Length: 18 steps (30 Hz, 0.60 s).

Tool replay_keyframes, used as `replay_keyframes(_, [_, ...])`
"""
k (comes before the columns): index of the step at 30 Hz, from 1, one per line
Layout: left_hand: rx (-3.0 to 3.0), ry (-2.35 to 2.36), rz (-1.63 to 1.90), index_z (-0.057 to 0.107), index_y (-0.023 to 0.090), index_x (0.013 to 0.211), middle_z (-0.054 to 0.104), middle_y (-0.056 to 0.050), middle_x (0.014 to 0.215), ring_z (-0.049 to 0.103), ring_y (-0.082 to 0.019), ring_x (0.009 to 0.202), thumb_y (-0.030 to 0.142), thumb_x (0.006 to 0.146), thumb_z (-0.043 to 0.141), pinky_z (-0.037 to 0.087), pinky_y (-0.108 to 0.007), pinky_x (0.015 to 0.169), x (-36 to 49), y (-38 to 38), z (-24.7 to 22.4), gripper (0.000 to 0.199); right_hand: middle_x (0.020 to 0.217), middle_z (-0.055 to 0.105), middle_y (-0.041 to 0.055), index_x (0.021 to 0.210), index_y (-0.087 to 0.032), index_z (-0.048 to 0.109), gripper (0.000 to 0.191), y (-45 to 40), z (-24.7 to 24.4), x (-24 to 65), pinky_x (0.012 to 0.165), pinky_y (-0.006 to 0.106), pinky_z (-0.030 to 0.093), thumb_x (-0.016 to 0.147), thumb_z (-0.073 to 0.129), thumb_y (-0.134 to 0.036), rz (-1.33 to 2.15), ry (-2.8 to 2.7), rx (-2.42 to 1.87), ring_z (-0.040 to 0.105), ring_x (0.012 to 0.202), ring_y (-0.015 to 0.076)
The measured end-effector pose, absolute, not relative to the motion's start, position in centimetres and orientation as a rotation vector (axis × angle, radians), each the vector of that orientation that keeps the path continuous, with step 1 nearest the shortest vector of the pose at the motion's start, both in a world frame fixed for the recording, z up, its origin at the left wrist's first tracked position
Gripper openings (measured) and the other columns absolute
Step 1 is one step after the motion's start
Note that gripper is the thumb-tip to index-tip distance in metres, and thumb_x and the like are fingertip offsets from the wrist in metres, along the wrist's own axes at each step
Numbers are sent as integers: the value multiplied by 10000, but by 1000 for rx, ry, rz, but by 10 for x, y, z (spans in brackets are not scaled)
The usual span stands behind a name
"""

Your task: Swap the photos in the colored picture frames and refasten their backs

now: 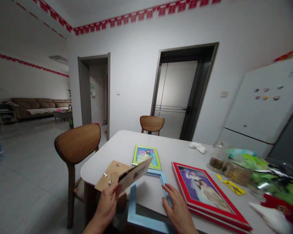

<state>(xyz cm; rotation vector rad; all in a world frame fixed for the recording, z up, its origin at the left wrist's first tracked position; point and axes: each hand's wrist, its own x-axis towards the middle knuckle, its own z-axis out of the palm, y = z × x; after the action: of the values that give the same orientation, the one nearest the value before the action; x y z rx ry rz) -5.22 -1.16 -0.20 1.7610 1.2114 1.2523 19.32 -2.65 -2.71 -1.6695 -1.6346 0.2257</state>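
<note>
My left hand [106,202] pinches the edge of a thin beige card [134,177], tilted up above the table. My right hand [177,204] rests its spread fingers on the right side of an empty light blue frame [146,221], which lies partly over the table's near edge. Left of it, beneath the card, is a brown backing board [112,172] with metal clips. Behind the blue frame a yellow-green frame [158,159] with a picture lies flat. To the right of my right hand are stacked red frames [224,195], the top one holding a photo of people.
On the white table [100,156], glass jars [216,161], a yellow packet [234,188], crumpled white tissue [197,147] and green bags [280,185] stand or lie at the right. Wooden chairs [79,143] are at the left and far side.
</note>
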Motion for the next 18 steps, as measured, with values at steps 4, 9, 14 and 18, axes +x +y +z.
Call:
replay_keyframes(4, [1072,904,1305,594,109,896,657,-103,852,605,-259,797,521,702,510,478,-346,691,-22,-23,4,463,994,620,107,1097,-139,512,492,-28,-7,165,761,332,460,687,448,-402,839,-1353,-1441,578,892,216])
replay_keyframes(9, [1045,860,1100,580,113,929,648,-111,885,590,-268,842,549,611,601,468,-356,703,10,-34,-19,541,903,657,87,1177,-150,407,513,-22,3,155,624,287,480,728,360,-393,1185,-1002,-1153,611,796,208])
replay_keyframes(14, [1352,990,1150,443,90,1142,551,-138,1102,494,-251,1026,398,657,580,414,-309,834,-1,-28,-30,591,820,671,85,1171,-115,417,514,-11,1,189,561,275,472,678,370,-252,1083,-1000,-1369,626,681,199])
replay_keyframes(18, [1728,1233,1012,419,116,1178,486,-126,1191,436,-236,1098,202,626,541,326,-333,942,-12,-31,-26,572,749,675,80,1125,-95,472,497,-6,-2,205,517,255,457,655,350,-201,960,-1163,-1593,624,637,194])
